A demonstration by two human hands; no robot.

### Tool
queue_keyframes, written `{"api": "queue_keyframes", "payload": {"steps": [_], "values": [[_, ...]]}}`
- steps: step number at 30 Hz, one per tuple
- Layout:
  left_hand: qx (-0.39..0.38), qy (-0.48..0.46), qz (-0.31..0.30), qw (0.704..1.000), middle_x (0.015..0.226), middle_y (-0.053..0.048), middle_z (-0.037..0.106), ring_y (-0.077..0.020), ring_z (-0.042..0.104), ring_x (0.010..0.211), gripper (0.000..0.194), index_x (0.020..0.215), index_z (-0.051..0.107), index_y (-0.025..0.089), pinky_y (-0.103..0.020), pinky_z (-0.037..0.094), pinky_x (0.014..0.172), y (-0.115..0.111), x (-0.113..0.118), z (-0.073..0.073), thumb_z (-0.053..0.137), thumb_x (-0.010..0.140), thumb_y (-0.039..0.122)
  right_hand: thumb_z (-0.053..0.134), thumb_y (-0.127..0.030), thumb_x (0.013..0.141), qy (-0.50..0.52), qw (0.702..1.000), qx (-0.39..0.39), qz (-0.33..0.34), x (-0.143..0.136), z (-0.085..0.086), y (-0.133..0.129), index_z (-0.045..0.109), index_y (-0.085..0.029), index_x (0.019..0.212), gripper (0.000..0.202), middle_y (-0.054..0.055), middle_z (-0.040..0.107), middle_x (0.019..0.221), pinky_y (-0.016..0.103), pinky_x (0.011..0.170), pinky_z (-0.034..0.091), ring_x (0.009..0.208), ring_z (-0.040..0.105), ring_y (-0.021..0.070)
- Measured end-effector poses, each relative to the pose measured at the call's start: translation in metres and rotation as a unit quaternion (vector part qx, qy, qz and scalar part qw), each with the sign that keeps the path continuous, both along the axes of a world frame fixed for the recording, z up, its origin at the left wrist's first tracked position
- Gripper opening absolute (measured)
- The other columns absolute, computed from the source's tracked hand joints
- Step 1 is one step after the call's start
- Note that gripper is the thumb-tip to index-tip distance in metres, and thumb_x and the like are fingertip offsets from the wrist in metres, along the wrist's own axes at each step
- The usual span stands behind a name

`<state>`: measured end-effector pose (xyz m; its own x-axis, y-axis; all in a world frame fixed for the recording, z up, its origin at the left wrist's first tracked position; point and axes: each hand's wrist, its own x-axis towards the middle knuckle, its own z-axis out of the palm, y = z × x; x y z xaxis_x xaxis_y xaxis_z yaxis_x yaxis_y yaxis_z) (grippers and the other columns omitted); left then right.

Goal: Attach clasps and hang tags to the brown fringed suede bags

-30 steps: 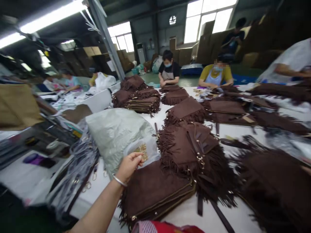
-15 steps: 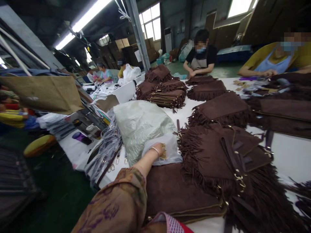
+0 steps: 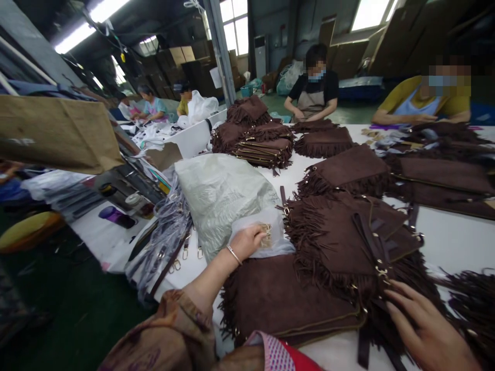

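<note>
My left hand, with a bracelet at the wrist, reaches into a small translucent plastic bag. Its thumb and fingers pinch together at small tan pieces in that bag; their exact kind is too small to tell. At the lower right, my right hand has its fingers stretched out and apart. Its fingertips rest at the edge of a brown fringed bag, close to a strap with a gold clasp. Another brown bag lies flat right in front of me, gold zip edge toward me.
A large pale plastic sack lies behind the small bag. Plastic-wrapped straps with clips are at left, near a purple cup. Stacks of brown fringed bags stand further back. Two co-workers sit across the table, others farther left.
My right hand has come into view at the lower right, onto the fringed bag. My left hand stays in the small bag, its fingers now pinched at the tan pieces. The view has shifted slightly.
</note>
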<state>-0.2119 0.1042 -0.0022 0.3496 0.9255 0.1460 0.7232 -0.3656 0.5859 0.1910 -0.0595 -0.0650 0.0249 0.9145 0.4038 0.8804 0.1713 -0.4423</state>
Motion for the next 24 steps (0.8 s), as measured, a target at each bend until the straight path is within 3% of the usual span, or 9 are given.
{"api": "queue_keyframes", "payload": {"steps": [3,6,11,14,16,18,20,22,24], "values": [[-0.026,-0.093,0.022,0.995,0.064,0.001,0.058,-0.0106,0.052,0.062,0.026,0.071,0.062,0.015,-0.022,0.04,0.061,-0.005,-0.006,0.011,0.055,0.09,0.031,0.051,-0.036,0.089,0.005,0.996,0.005,0.09,-0.054,0.02,0.016,0.066,-0.021,0.106,0.027,0.011,0.06,0.127,0.046,0.103,0.045,0.116,0.058,0.0282],[-0.087,-0.232,0.045,0.968,0.065,0.0,0.061,-0.0114,0.055,0.063,0.028,0.071,0.061,0.014,-0.023,0.043,0.063,-0.013,-0.006,0.029,0.058,0.087,0.037,0.052,-0.027,0.091,0.042,0.989,0.01,0.14,-0.099,0.049,0.024,0.065,-0.022,0.109,0.023,0.01,0.06,0.127,0.042,0.103,0.046,0.117,0.057,0.0243],[-0.239,-0.485,0.017,0.841,0.066,0.0,0.063,-0.0137,0.062,0.061,0.036,0.078,0.053,0.016,-0.026,0.05,0.062,-0.031,0.015,0.06,0.063,0.083,0.05,0.052,-0.023,0.092,0.146,0.975,0.002,0.169,-0.134,0.088,0.025,0.064,-0.024,0.112,0.023,0.008,0.062,0.121,0.037,0.101,0.047,0.114,0.058,0.0206],[-0.305,-0.554,-0.013,0.775,0.057,0.005,0.053,-0.0099,0.055,0.049,0.038,0.075,0.047,0.017,-0.022,0.045,0.052,-0.044,0.04,0.07,0.066,0.081,0.049,0.054,-0.023,0.092,0.192,0.968,0.01,0.162,-0.139,0.104,0.023,0.064,-0.025,0.112,0.023,0.007,0.064,0.118,0.036,0.1,0.047,0.112,0.059,0.0202],[-0.339,-0.562,-0.028,0.754,0.053,0.007,0.047,-0.0074,0.048,0.043,0.04,0.072,0.044,0.018,-0.02,0.043,0.048,-0.054,0.06,0.072,0.068,0.08,0.048,0.054,-0.025,0.092,0.222,0.964,0.013,0.144,-0.139,0.111,0.022,0.066,-0.025,0.11,0.022,0.007,0.065,0.116,0.036,0.101,0.046,0.111,0.059,0.0205],[-0.368,-0.544,-0.049,0.753,0.052,0.008,0.045,-0.0065,0.045,0.041,0.041,0.072,0.043,0.018,-0.021,0.042,0.046,-0.065,0.081,0.071,0.067,0.08,0.049,0.055,-0.029,0.092,0.269,0.956,0.007,0.115,-0.138,0.116,0.02,0.067,-0.025,0.108,0.021,0.007,0.065,0.116,0.038,0.102,0.045,0.111,0.059,0.0214],[-0.387,-0.501,-0.085,0.77,0.053,0.007,0.047,-0.0079,0.047,0.041,0.038,0.075,0.045,0.018,-0.022,0.043,0.047,-0.078,0.099,0.071,0.064,0.082,0.05,0.055,-0.034,0.092,0.35,0.932,-0.027,0.094,-0.135,0.118,0.018,0.066,-0.025,0.112,0.024,0.008,0.064,0.119,0.039,0.102,0.044,0.112,0.059,0.0225],[-0.384,-0.42,-0.14,0.81,0.055,0.005,0.052,-0.01,0.051,0.045,0.033,0.082,0.049,0.017,-0.023,0.044,0.049,-0.091,0.115,0.073,0.06,0.085,0.048,0.054,-0.041,0.092,0.463,0.877,-0.08,0.1,-0.131,0.118,0.014,0.06,-0.025,0.122,0.034,0.009,0.06,0.127,0.041,0.103,0.044,0.116,0.057,0.0237],[-0.329,-0.299,-0.223,0.868,0.06,0.003,0.057,-0.0109,0.054,0.051,0.029,0.088,0.055,0.016,-0.022,0.042,0.053,-0.101,0.126,0.079,0.064,0.083,0.044,0.053,-0.048,0.091,0.574,0.797,-0.132,0.135,-0.128,0.115,0.008,0.053,-0.026,0.131,0.046,0.011,0.057,0.133,0.042,0.102,0.044,0.12,0.055,0.0251]]}}
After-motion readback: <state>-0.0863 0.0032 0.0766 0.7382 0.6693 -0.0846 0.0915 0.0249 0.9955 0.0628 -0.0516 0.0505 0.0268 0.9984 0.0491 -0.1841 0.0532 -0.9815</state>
